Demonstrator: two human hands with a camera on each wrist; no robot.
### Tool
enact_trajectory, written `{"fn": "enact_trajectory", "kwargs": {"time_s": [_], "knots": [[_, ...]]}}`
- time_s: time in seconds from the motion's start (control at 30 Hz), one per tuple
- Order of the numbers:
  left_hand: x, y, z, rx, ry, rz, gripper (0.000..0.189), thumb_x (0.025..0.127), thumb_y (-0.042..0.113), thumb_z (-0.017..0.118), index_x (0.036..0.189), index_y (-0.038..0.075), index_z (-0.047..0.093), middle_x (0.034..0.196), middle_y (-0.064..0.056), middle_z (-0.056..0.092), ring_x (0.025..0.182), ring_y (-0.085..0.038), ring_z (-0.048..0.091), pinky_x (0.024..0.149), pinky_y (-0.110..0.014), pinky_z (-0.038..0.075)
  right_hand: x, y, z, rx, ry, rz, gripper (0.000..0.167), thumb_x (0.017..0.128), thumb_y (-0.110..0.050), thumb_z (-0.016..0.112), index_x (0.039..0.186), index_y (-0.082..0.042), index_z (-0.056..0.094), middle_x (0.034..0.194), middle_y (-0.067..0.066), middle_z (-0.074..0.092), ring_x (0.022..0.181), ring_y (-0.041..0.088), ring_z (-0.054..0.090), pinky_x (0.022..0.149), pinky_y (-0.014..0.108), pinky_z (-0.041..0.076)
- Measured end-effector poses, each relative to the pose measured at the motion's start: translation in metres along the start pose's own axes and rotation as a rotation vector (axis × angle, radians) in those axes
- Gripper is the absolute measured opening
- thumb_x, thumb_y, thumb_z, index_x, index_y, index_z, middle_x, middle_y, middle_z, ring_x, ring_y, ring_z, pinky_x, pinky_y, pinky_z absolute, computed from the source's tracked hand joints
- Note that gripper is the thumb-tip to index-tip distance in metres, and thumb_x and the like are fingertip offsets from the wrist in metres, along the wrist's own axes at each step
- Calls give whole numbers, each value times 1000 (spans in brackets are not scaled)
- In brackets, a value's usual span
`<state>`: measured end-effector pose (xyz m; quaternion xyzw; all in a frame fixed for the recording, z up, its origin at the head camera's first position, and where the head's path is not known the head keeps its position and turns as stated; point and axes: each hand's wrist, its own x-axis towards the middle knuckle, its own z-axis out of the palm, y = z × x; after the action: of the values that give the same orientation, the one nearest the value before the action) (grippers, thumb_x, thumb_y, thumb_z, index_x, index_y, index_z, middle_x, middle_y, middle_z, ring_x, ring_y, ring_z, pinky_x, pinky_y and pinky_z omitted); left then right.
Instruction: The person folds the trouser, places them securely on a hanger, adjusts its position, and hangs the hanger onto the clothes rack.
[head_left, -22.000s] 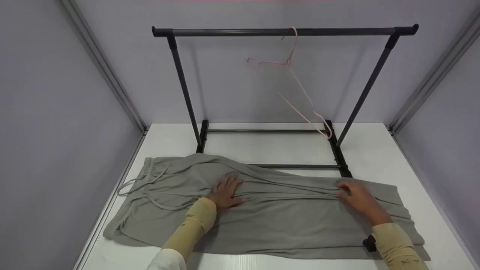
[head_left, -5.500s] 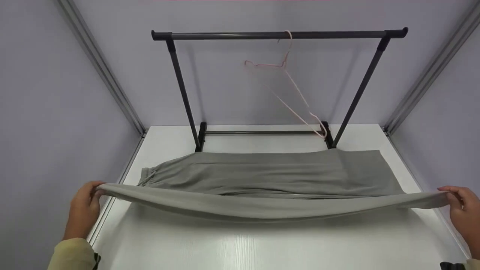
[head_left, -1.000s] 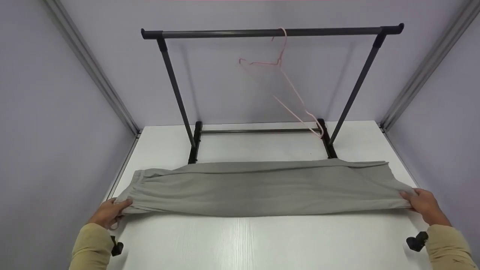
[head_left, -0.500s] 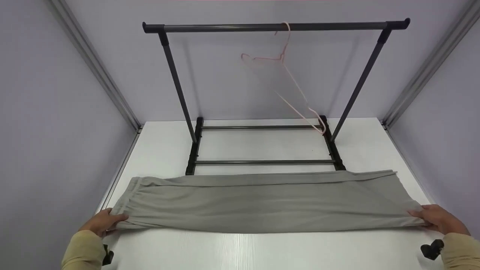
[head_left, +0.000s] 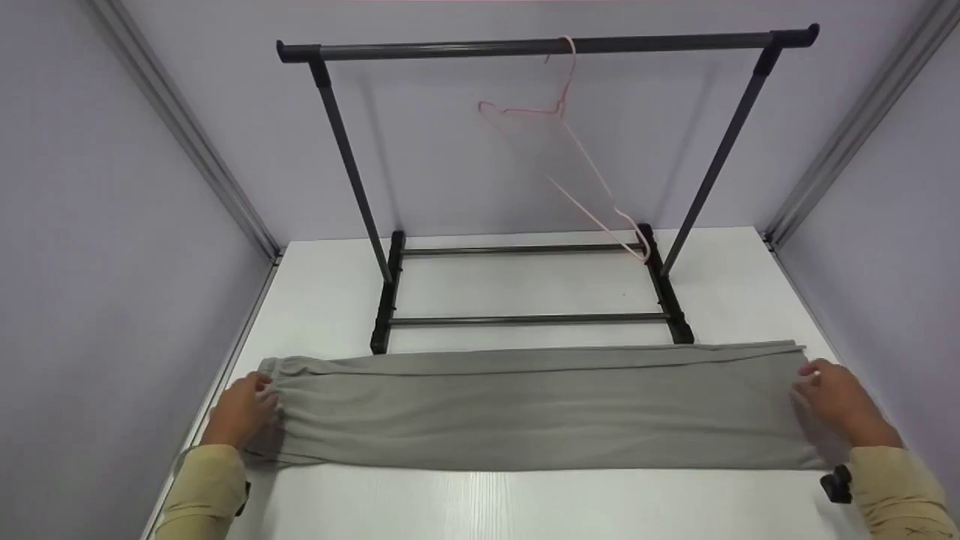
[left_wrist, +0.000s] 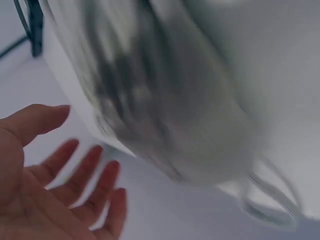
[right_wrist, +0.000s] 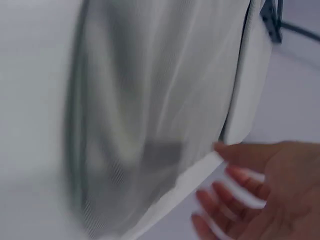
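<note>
Grey trousers (head_left: 525,412), folded lengthwise into a long strip, lie across the white table. Their gathered waistband (head_left: 271,369) is on the left, and the leg ends are on the right. My left hand (head_left: 241,411) hovers over the waist end with relaxed fingers. In the left wrist view a drawstring (left_wrist: 272,207) loops out from the blurred cloth, and nothing sits between thumb and fingers. My right hand (head_left: 841,401) is over the leg end, its fingers loosely bent. The right wrist view shows that thumb (right_wrist: 245,152) right at the cloth's edge, with nothing held.
Behind the trousers stands a dark metal clothes rack (head_left: 450,49), its black feet (head_left: 384,307) reaching close to the cloth. A pink hanger (head_left: 592,161) hangs from its top bar. Grey walls (head_left: 135,300) enclose the white table (head_left: 480,499) at the back and sides.
Earlier the trousers lay wide, then their front edge was lifted and folded over to the back. Since half a second ago, both hands have let go of the front corners and moved up over the ends.
</note>
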<state>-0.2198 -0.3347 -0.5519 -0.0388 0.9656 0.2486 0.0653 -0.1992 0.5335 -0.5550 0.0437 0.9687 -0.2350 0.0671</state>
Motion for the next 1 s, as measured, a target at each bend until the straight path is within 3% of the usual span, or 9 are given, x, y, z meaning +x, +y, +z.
{"fn": "enact_trajectory", "kwargs": {"time_s": [0.13,0.27,0.43,0.73,0.87,1.0], "knots": [[21,35,33,12,18,189,32,92,17,57,120,1,56,118,-21,56,110,-40,50,88,-61,29,21,-32,31,-1,47,-198,38,94,-15,54,120,13,49,114,34,50,107,50,45,86,62,35],[36,54,66,73,-24,263,44,91,27,60,128,5,52,131,-19,48,123,-39,39,93,-65,21,39,-46,55,-52,42,-231,51,92,-21,57,132,8,41,130,32,39,120,52,32,91,67,23],[42,59,85,144,-123,233,70,86,43,63,140,5,38,144,-23,31,131,-44,24,93,-70,17,48,-39,72,-81,-5,-202,63,94,-37,53,139,3,34,142,31,26,127,52,22,87,70,21],[36,56,85,132,-170,153,90,79,56,64,147,11,25,152,-18,14,135,-48,3,91,-77,6,35,-30,70,-53,-77,-171,74,93,-42,53,144,1,21,145,34,13,130,53,9,90,73,12],[30,55,90,135,-69,178,86,77,53,69,144,12,33,147,-22,22,133,-48,14,90,-76,14,28,-30,73,-29,68,-178,67,88,-34,64,135,4,35,130,35,30,118,53,26,87,67,24],[27,60,99,128,101,323,66,75,40,76,126,7,50,123,-22,44,115,-42,40,88,-64,32,22,-33,79,-36,269,-265,42,79,-18,75,109,4,55,101,23,46,95,40,42,76,55,35]]}}
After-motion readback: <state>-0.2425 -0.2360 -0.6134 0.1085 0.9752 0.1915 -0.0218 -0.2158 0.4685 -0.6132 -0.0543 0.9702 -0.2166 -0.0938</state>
